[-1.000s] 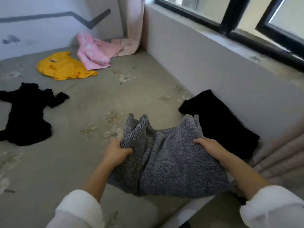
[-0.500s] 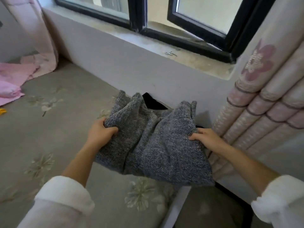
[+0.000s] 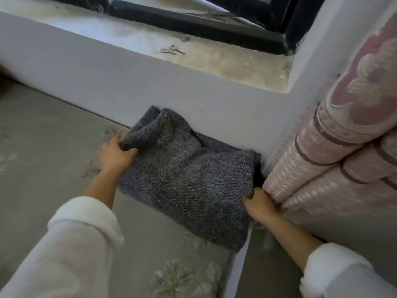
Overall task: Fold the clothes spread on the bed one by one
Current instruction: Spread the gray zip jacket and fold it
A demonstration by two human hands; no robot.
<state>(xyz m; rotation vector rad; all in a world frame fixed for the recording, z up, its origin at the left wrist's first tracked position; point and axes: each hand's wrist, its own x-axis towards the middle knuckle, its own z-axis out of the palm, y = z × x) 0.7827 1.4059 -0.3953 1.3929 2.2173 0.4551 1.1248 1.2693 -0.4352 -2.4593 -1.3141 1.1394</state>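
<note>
**Grey sweater (image 3: 189, 179) folded at the corner of the bed (image 3: 53, 158)**

The grey sweater was of thick speckled knit. It lay folded into a rough rectangle on the bed, with its far edge touching the wall (image 3: 150, 89). Its far left corner was lifted and bunched into a roll. Its near right corner reached over the bed's edge.

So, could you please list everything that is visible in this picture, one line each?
sweater: one, grey, bed corner by the wall
dark cloth: one, black, sliver at sweater's right edge
bed: one, grey-green, flowered, left and bottom
wall: one, white, behind sweater
sill: one, dusty grey, above wall
window frame: one, black, top
curtain: one, pink and cream, right
sleeves: two, white, bottom
left hand: one, grips sweater's upper left corner
right hand: one, grips sweater's right edge
</note>
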